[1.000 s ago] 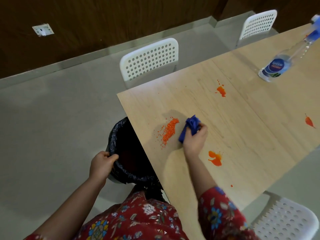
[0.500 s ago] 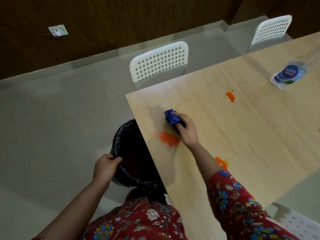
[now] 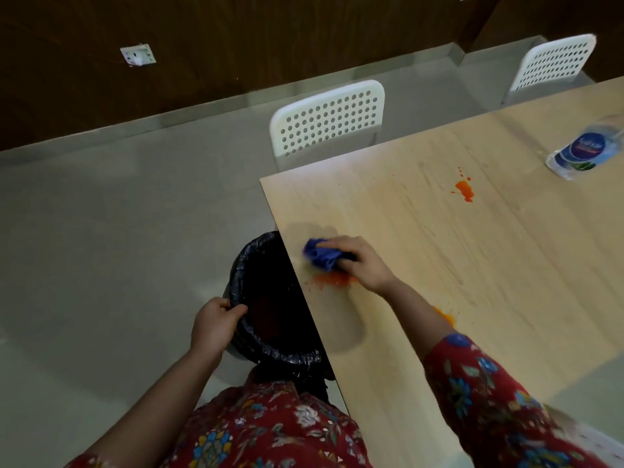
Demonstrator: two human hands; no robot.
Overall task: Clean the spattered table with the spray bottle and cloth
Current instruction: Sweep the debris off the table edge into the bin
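Observation:
On the light wooden table [image 3: 472,282] my right hand [image 3: 363,263] grips a bunched blue cloth [image 3: 320,255] close to the table's left edge. A heap of orange crumbs [image 3: 332,280] lies just beneath the cloth and hand. Below the edge, a bin lined with a black bag [image 3: 266,305] stands on the floor, and my left hand [image 3: 214,324] grips its rim. An orange splat [image 3: 464,190] marks the table further back. Another orange splat [image 3: 445,315] shows beside my right forearm. The clear spray bottle [image 3: 580,152] with a blue label stands at the far right.
Two white perforated chairs stand along the table's far side, one [image 3: 329,119] near the corner and one [image 3: 553,62] further right. Grey floor [image 3: 118,231] stretches to the left. A dark wooden wall with a white socket [image 3: 137,55] runs behind.
My right hand has swept the cloth and the orange crumbs leftward to near the table's edge above the bin. My left hand stays on the bin's rim.

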